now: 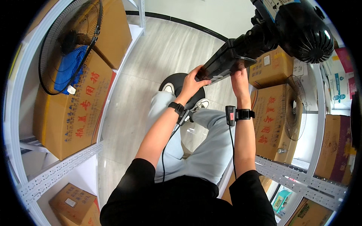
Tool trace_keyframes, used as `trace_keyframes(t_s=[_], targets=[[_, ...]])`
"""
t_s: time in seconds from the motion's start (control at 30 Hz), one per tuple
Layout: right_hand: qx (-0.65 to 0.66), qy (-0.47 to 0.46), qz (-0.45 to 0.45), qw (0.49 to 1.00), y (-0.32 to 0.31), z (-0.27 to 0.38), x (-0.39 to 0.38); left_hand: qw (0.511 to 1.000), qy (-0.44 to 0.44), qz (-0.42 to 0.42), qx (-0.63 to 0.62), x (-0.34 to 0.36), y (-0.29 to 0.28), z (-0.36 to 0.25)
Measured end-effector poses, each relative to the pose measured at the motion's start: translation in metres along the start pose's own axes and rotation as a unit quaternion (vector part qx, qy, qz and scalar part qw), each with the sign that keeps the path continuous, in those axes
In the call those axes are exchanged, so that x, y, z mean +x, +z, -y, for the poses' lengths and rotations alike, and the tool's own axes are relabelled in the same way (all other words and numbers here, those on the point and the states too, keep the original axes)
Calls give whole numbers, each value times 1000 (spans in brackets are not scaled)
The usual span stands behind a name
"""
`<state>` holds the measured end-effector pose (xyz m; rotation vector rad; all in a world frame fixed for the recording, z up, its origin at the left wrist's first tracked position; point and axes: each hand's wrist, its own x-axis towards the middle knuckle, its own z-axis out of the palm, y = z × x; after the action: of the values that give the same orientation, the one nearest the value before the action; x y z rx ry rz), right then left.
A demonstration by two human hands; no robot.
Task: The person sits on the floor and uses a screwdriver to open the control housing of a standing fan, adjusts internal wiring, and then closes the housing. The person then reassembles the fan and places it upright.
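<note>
Both hands are up on a black fan assembly, raised at the far right of the scene. The left hand (193, 80) wraps the lower end of the dark control column (226, 60), fingers (199, 71) curled tight over its near edge. The right hand (240, 78) grips the same column from underneath, just right of the left; its fingers are hidden behind the column, so how far they close cannot be told, though the palm presses against it. The column runs up and to the right into the round black motor housing (305, 34), its ribbed back facing the camera.

Each wrist carries a black band with a small device and a cable trailing down the forearm. Below the hands, the person's grey trousers and white shoes show, feet on a round black base (177, 80) that sits on the pale wooden floor (166, 49).

On the left, a white metal shelf rack (60, 169) holds cardboard boxes (75, 113), with a black wire fan guard (71, 41) leaning over them. On the right, another rack (298, 177) carries more boxes and a second wire guard (296, 109).
</note>
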<state>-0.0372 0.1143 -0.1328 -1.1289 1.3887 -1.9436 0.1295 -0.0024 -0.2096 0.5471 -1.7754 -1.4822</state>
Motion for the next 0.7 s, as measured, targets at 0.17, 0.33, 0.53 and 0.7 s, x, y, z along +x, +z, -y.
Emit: trace_keyframes(t_s=[0.17, 0.33, 0.53, 0.7], targets=[[11, -2, -21, 1000, -12, 16, 14, 996, 69, 28, -57, 12, 3, -27], [16, 17, -21, 1000, -2, 23, 11, 988, 110, -1, -106, 35, 4, -99], [10, 2, -6, 1000, 2, 29, 11, 986, 95, 16, -134, 34, -2, -114], [-8, 8, -16, 1000, 2, 29, 7, 983, 103, 27, -148, 34, 0, -112]])
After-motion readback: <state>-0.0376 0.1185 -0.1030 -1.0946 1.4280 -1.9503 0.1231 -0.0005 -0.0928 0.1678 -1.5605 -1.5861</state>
